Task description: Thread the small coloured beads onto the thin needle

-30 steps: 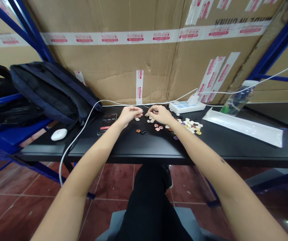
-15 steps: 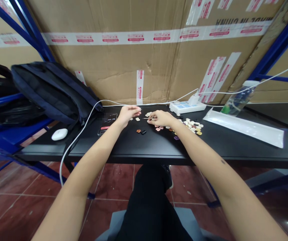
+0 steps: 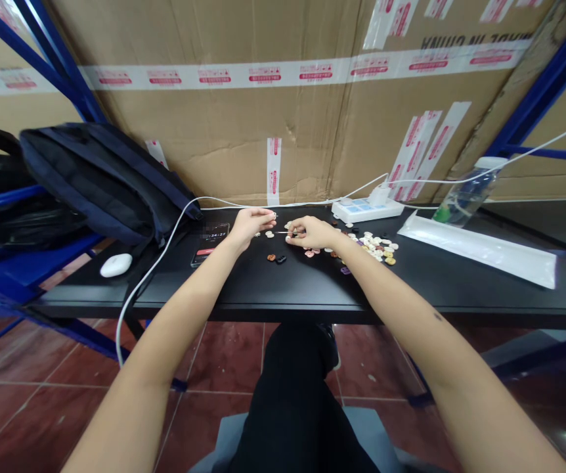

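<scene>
My left hand [image 3: 252, 225] pinches a small white button-like piece [image 3: 275, 215] between thumb and fingertips, above the black table. To its right, my right hand [image 3: 311, 232] is closed on a thin needle-like rod [image 3: 283, 232] that points left toward the other hand. The fingers partly hide the rod. A brown piece [image 3: 271, 258] and a black piece [image 3: 281, 259] lie on the table below and between the hands. A few pale pieces [image 3: 269, 234] rest near my left fingers. Pink pieces [image 3: 311, 253] sit beneath my right hand.
Right of my right forearm spreads a pile of white and coloured pieces [image 3: 376, 244]. Behind it stands a white power strip [image 3: 368, 210] with cables. A white packet [image 3: 480, 253] and a water bottle [image 3: 467, 194] are farther right. Left are a phone [image 3: 210, 244], white case [image 3: 116, 265] and backpack [image 3: 110, 177].
My right hand and the rod have shifted very slightly left. My left hand still pinches the white piece in nearly the same place, and the view has moved a touch.
</scene>
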`<state>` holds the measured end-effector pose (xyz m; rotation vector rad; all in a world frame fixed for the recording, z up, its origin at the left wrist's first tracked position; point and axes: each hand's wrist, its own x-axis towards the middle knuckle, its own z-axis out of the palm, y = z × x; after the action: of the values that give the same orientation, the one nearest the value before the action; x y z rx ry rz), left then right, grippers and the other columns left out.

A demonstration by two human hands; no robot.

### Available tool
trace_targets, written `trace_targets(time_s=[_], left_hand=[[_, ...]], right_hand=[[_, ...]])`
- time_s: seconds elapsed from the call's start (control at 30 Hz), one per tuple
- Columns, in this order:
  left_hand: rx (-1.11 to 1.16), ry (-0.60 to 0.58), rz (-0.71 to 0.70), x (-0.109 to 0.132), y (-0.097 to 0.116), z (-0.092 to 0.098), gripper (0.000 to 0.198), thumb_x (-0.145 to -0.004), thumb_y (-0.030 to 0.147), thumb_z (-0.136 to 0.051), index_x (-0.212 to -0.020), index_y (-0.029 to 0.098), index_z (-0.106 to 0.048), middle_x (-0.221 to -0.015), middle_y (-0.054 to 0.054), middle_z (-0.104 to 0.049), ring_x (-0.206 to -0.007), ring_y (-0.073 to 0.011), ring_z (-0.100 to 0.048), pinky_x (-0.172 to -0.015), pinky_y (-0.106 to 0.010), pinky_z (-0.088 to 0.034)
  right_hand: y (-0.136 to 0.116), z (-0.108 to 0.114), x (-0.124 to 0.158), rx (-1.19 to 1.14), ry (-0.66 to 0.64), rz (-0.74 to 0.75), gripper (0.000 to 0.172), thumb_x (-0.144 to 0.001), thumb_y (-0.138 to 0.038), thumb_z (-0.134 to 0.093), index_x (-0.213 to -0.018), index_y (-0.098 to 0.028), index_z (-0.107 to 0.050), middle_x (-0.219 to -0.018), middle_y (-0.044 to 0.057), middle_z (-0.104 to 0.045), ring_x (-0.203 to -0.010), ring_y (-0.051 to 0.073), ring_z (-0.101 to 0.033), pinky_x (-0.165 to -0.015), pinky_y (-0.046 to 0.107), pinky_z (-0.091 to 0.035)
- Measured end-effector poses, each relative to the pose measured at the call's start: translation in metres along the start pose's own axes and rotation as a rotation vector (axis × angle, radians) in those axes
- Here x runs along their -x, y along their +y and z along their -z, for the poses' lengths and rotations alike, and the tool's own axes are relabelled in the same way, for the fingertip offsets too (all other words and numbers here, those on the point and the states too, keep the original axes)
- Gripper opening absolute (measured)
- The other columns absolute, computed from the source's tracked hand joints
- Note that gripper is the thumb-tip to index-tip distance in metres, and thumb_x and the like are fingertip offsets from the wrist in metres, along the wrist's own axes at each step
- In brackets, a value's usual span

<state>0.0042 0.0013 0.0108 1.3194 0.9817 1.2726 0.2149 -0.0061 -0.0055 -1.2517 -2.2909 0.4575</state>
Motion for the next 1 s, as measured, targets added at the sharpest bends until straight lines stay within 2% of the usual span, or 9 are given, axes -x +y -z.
trace_targets(time_s=[0.1, 0.2, 0.27, 0.4, 0.57, 0.77, 1.0], left_hand=[[0.002, -0.001, -0.007, 0.0, 0.0, 0.0, 0.011, -0.077, 0.008, -0.084, -0.079, 0.009, -0.072, -0.077, -0.006, -0.073, -0.073, -0.0133, -0.071, -0.087, -0.032, -0.059], [0.0, -0.012, 0.0, 0.0, 0.0, 0.0, 0.013, -0.076, 0.008, -0.084, -0.079, 0.009, -0.072, -0.076, -0.006, -0.073, -0.073, -0.0136, -0.071, -0.087, -0.033, -0.058], [-0.005, -0.039, 0.009, 0.001, -0.001, -0.001, 0.012, -0.076, 0.008, -0.084, -0.08, 0.009, -0.073, -0.077, -0.006, -0.074, -0.074, -0.0141, -0.072, -0.087, -0.033, -0.058], [-0.014, -0.101, 0.025, 0.002, -0.001, -0.003, 0.008, -0.078, 0.005, -0.08, -0.082, 0.008, -0.073, -0.078, -0.007, -0.075, -0.074, -0.0145, -0.072, -0.085, -0.032, -0.058], [-0.022, -0.137, 0.037, 0.003, -0.002, -0.003, 0.009, -0.078, 0.006, -0.081, -0.083, 0.007, -0.074, -0.077, -0.007, -0.075, -0.072, -0.0143, -0.072, -0.082, -0.031, -0.057], [-0.052, -0.157, 0.055, 0.004, -0.001, -0.003, 0.016, -0.075, 0.011, -0.086, -0.086, 0.007, -0.074, -0.079, -0.009, -0.075, -0.075, -0.0147, -0.072, -0.082, -0.03, -0.056], [-0.071, -0.178, 0.055, 0.004, -0.003, -0.002, 0.017, -0.076, 0.013, -0.086, -0.086, 0.008, -0.074, -0.078, -0.009, -0.076, -0.072, -0.0142, -0.071, -0.079, -0.029, -0.055]], right_hand=[[-0.004, 0.002, 0.002, -0.224, 0.04, -0.018, 0.025, -0.085, -0.04, -0.069, -0.096, -0.017, -0.07, -0.071, 0.002, -0.066, -0.052, 0.013, -0.055, -0.054, 0.029, -0.041], [-0.004, 0.004, 0.001, -0.321, 0.118, 0.048, 0.032, -0.085, -0.046, -0.069, -0.092, -0.015, -0.071, -0.069, 0.002, -0.064, -0.057, 0.013, -0.054, -0.058, 0.03, -0.043], [-0.002, 0.005, -0.002, -0.337, 0.145, 0.095, 0.035, -0.083, -0.049, -0.07, -0.088, -0.015, -0.072, -0.069, 0.002, -0.064, -0.062, 0.014, -0.054, -0.062, 0.03, -0.044], [0.003, 0.004, -0.007, -0.393, 0.149, 0.091, 0.04, -0.079, -0.053, -0.073, -0.086, -0.014, -0.073, -0.075, 0.005, -0.068, -0.067, 0.015, -0.055, -0.065, 0.03, -0.045], [0.006, 0.002, -0.009, -0.41, 0.17, 0.082, 0.038, -0.079, -0.051, -0.072, -0.086, -0.014, -0.074, -0.079, 0.008, -0.071, -0.071, 0.017, -0.059, -0.066, 0.031, -0.046], [0.007, 0.002, -0.009, -0.422, 0.157, 0.09, 0.034, -0.081, -0.047, -0.071, -0.087, -0.014, -0.074, -0.08, 0.008, -0.072, -0.069, 0.016, -0.059, -0.066, 0.031, -0.045], [0.009, 0.001, -0.009, -0.398, 0.162, 0.092, 0.037, -0.081, -0.049, -0.071, -0.087, -0.013, -0.075, -0.077, 0.007, -0.07, -0.067, 0.015, -0.056, -0.063, 0.03, -0.044]])
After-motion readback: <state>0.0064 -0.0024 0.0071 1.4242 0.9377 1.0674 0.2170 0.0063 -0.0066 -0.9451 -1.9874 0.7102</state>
